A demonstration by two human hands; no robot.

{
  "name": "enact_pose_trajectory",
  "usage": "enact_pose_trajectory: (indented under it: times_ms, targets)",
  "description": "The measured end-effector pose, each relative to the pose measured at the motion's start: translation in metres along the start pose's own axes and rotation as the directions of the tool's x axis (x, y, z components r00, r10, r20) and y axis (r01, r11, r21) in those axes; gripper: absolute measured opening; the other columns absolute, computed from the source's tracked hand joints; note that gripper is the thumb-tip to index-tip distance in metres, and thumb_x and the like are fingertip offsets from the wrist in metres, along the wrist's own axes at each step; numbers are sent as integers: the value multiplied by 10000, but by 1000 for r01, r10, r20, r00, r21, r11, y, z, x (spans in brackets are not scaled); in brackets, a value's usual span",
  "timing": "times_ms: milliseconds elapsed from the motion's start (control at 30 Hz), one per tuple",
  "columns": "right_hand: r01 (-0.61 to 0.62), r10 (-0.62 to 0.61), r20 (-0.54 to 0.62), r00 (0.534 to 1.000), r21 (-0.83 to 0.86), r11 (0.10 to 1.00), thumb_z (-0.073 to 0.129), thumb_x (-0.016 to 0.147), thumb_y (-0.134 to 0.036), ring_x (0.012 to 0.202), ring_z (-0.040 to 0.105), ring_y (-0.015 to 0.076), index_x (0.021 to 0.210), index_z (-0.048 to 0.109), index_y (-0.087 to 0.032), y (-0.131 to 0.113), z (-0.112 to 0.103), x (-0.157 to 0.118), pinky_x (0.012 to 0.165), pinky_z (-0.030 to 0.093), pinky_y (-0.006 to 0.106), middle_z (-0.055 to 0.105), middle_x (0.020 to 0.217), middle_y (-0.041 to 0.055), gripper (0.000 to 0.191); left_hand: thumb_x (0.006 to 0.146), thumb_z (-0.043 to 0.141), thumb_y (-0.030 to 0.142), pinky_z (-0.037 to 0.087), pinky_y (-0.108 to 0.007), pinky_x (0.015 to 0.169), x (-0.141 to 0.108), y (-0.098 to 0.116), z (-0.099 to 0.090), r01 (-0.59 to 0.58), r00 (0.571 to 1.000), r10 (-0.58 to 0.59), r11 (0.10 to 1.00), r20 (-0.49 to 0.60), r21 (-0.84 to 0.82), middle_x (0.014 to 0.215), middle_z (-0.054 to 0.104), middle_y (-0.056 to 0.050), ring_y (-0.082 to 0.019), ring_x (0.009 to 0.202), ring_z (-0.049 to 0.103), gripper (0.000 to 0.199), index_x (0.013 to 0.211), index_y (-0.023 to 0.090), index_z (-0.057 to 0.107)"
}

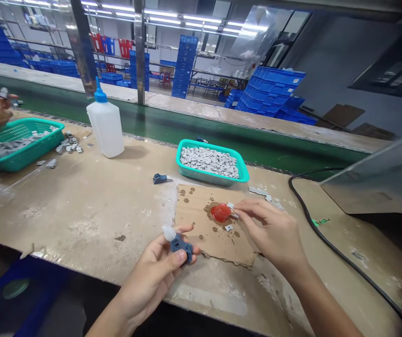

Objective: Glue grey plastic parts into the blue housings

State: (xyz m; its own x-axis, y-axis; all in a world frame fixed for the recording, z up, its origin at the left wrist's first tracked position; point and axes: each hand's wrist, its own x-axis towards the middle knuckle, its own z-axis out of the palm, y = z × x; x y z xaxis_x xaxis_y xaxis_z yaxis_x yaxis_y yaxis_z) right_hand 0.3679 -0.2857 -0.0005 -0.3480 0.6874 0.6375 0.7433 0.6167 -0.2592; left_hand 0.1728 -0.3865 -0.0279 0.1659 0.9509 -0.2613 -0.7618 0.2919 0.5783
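Left hand (152,281) has its fingers curled around a blue plastic part (180,248), while the right hand (271,229) pinches a tiny white piece (230,206) just over a red blob (221,212) on scrap cardboard (201,238), bottom center. Teal basket (204,175) sits just above.

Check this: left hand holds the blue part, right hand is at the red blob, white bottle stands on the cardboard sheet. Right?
No: the white bottle stands on the bench, left of the cardboard sheet, as the head view shows. The left hand does hold the blue part, and the right hand is at the red blob.
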Motion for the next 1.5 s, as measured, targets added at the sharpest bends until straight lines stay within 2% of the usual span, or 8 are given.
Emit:
enact_pose_trajectory:
  times_ms: [200, 267, 400, 600, 867, 1033, 1267, 1500]
  targets:
    - [-134, 132, 34, 991, 81, 988, 561, 738, -188, 702, 599, 174, 676, 645, -185, 4, 4, 0, 643, 496, 306, 650, 730, 29, 104, 704, 632, 145, 269, -80, 326, -4, -4, 1, 27, 994, -17, 996, -111, 86, 815, 583, 10, 38, 378, 378, 214, 912, 192, 624]
    - [-248, 246, 37, 969, 215, 945, 596, 713, -205, 701, 603, 174, 677, 649, -182, -3, 2, -1, 638, 517, 299, 650, 733, 32, 68, 721, 614, 126, 264, -73, 336, -6, -4, 3, -1, 992, 10, 997, -126, 72, 801, 578, 20, 57, 360, 296, 232, 945, 187, 614]
    - [-383, 380, 120, 917, 533, 754, 646, 678, -224, 637, 617, 155, 719, 661, -179, -33, -10, -5, 576, 545, 256, 651, 752, 33, 63, 762, 573, 165, 487, -170, 615, -10, -3, 11, -19, 998, 15, 997, -54, -71, 986, 584, -63, -59, 635, 555, 249, 1009, 143, 591]
    - [-265, 186, 189, 964, 704, 659, 629, 670, -75, 752, 616, 145, 726, 668, -205, -70, -24, -23, 655, 537, 194, 642, 736, 25, 147, 750, 578, 132, 503, -227, 703, -10, -7, 24, 22, 1000, -22, 997, 3, -68, 1054, 586, -96, -140, 752, 623, 276, 1025, 130, 564]
    - [-251, 146, 206, 968, 719, 648, 603, 673, -23, 716, 610, 125, 788, 665, -232, -78, -25, -24, 602, 541, 166, 637, 744, 15, 246, 654, 685, 185, 453, -182, 667, -5, -13, 18, -74, 997, 75, 996, -10, 52, 773, 620, 4, -96, 715, 570, 204, 840, 174, 603]
    - [-230, 122, 208, 970, 648, 726, 593, 680, -22, 695, 612, 139, 775, 670, -222, -80, -25, -24, 599, 546, 203, 632, 741, 28, 235, 678, 659, 173, 441, -204, 748, -6, -10, 13, -144, 988, 131, 976, 84, 162, 759, 612, 8, -116, 781, 567, 130, 801, 180, 616]
    - [-128, -26, 245, 969, 591, 797, 593, 703, -28, 770, 604, 148, 862, 647, -196, -79, -26, -28, 654, 533, 242, 596, 830, 51, 237, 647, 678, 164, 448, -190, 672, -9, -8, 15, -159, 986, 166, 955, -7, 252, 745, 630, 3, -125, 738, 576, 129, 768, 181, 633]
    - [66, -127, 93, 988, 483, 873, 595, 682, 0, 765, 596, 139, 920, 603, -194, -77, -16, -34, 646, 535, 218, 584, 858, 51, 307, 612, 715, 303, 421, -258, 796, 2, -16, 24, -64, 997, 67, 995, -32, 81, 831, 662, -35, -186, 891, 572, 281, 870, 206, 661]
